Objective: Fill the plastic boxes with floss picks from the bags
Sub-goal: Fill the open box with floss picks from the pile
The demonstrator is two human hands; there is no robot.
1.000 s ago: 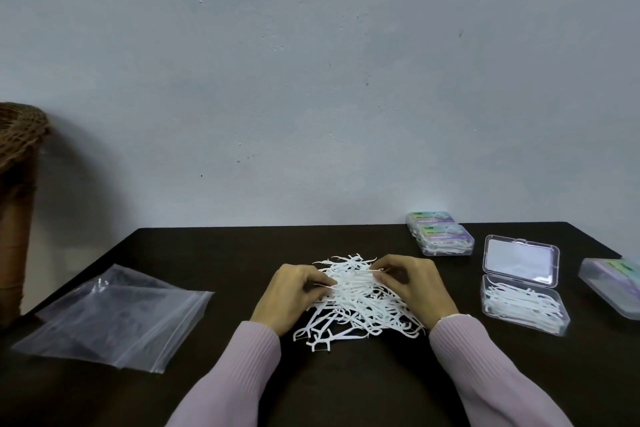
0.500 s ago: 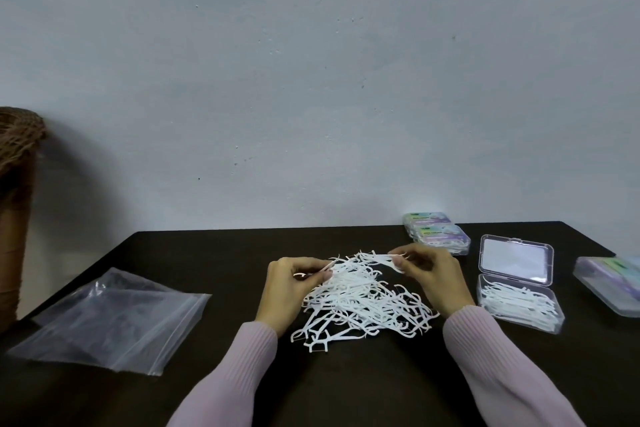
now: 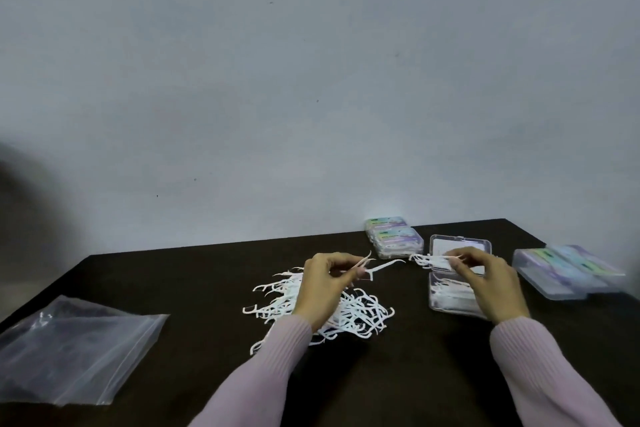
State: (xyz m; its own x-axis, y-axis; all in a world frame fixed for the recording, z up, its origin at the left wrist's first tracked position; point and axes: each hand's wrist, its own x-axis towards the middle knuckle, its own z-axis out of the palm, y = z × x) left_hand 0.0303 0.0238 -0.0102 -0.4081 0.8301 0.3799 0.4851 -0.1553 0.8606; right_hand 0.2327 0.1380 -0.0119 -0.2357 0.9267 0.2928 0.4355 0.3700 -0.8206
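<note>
My right hand (image 3: pixel 485 283) is gripping a small bunch of floss picks (image 3: pixel 429 258) in its fingers above the open box (image 3: pixel 446 305); my left hand (image 3: pixel 323 283) is pinching one pick (image 3: pixel 384 267) over the pile (image 3: pixel 353 317) on the table (image 3: pixel 207 288). Picks should be going in aligned and flat.

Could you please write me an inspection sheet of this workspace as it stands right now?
Surface: dark table, against a plain wall.
Job's things: loose pile of floss picks at centre; open box, partly filled, lid up; empty bags at left.
Clutter: closed boxes at the back and at the right edge.
Grippers: left hand pinches picks above the pile; right hand holds a bunch of picks over the open box.
Cables: nothing seen.
Surroundings: blurred dark shape at far left, cannot tell what.
</note>
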